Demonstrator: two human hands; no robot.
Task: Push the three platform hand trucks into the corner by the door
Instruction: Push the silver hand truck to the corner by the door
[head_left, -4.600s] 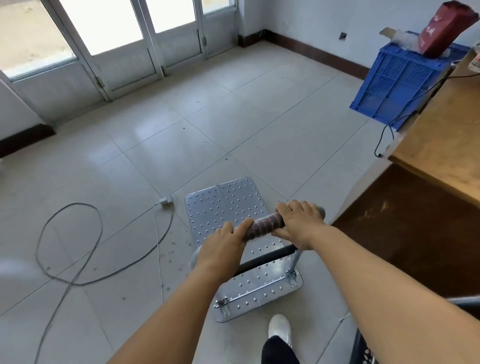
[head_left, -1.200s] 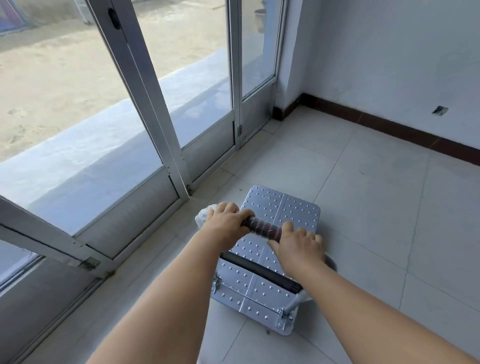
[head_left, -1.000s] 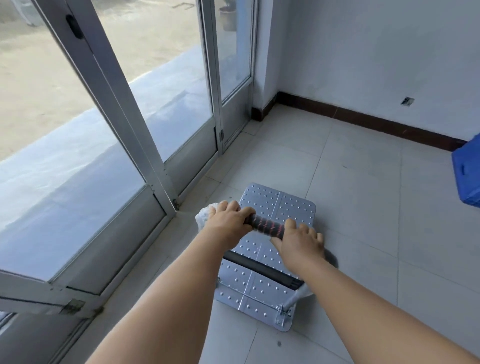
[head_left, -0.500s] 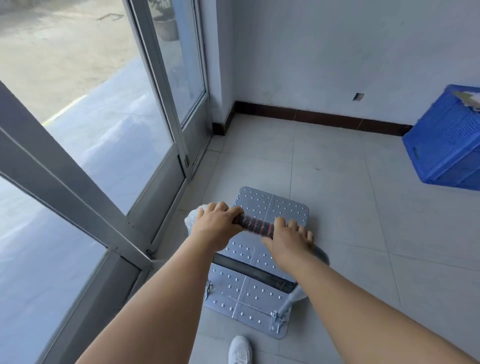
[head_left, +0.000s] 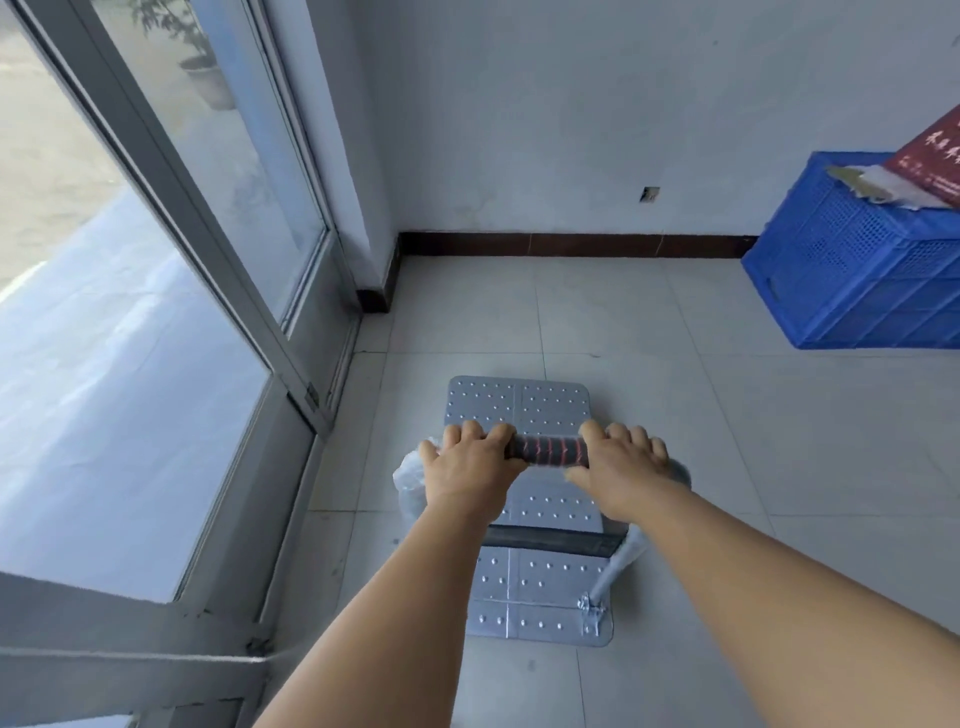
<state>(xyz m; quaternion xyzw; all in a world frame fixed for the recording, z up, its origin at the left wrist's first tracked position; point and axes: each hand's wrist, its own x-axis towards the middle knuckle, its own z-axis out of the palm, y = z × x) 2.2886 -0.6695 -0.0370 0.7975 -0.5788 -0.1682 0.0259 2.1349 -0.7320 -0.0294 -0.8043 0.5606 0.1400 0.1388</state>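
A silver platform hand truck (head_left: 519, 405) with a studded metal deck stands on the tiled floor, its front edge pointing at the corner (head_left: 379, 296) where the glass door meets the white wall. My left hand (head_left: 470, 467) and my right hand (head_left: 618, 467) both grip its handle bar (head_left: 548, 452), which has a black and red grip. Clear plastic wrap bulges around the handle's left end. Only this one hand truck is in view.
The glass door (head_left: 171, 270) with its metal frame runs along the left side. A blue plastic crate (head_left: 857, 270) with a red box on top sits against the back wall at right. A dark baseboard (head_left: 571, 244) lines the wall.
The view has swung right and moved forward along the glass door. The hand truck now points squarely at the corner and is closer to it. Both hands keep their grip on the handle.
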